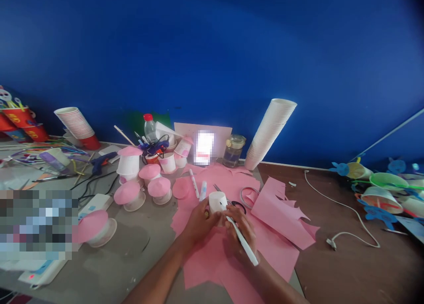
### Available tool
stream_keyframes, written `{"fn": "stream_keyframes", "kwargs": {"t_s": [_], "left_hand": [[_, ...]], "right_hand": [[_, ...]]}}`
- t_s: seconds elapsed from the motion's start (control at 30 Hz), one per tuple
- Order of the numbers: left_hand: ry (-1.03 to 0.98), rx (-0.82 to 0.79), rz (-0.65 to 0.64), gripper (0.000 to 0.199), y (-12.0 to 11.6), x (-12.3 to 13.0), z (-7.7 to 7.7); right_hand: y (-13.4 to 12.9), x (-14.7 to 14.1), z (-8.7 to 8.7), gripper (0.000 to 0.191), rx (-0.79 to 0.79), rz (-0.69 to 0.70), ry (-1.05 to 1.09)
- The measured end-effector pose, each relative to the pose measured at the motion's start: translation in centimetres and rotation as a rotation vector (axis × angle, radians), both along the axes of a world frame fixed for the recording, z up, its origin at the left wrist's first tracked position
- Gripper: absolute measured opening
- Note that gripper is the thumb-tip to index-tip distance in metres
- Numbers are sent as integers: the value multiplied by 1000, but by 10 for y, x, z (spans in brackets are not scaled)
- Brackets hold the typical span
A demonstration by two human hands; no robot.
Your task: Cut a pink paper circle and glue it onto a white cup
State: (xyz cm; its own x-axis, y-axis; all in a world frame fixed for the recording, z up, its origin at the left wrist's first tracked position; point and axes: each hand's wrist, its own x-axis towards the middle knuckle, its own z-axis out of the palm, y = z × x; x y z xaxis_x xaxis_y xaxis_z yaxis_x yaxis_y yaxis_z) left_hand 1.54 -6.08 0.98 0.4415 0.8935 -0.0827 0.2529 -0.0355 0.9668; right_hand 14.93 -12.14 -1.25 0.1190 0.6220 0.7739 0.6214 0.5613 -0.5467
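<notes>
A small white paper cup [217, 201] is held over pink paper sheets [205, 264]. My left hand [202, 220] is closed round its left and lower side. In my right hand [241, 229] is a white pen [244, 243], its dark tip pointing at the right side of the cup. Scissors [239, 205] lie partly hidden behind the right hand, near a roll of tape [249, 197]. Two white markers, one of them [194, 183] slanting, rest on the pink paper beyond the left hand.
Cups with pink cone tops [159, 188] stand to the left. A tall stack of white cups [271, 134] leans at the back, beside a glass jar [234, 151]. A white cable [344, 207] and decorated cups [380, 198] lie at the right. A glue gun [101, 162] is at the left.
</notes>
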Motion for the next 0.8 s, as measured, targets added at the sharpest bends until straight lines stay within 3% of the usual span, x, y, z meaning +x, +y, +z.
{"fn": "stream_keyframes", "kwargs": {"t_s": [0.23, 0.8], "left_hand": [[-12, -22, 6, 34, -1, 1, 2], [19, 5, 10, 34, -1, 0, 1]], "right_hand": [[0, 2, -14, 28, -40, -31, 71], [1, 2, -9, 25, 6, -34, 40]]}}
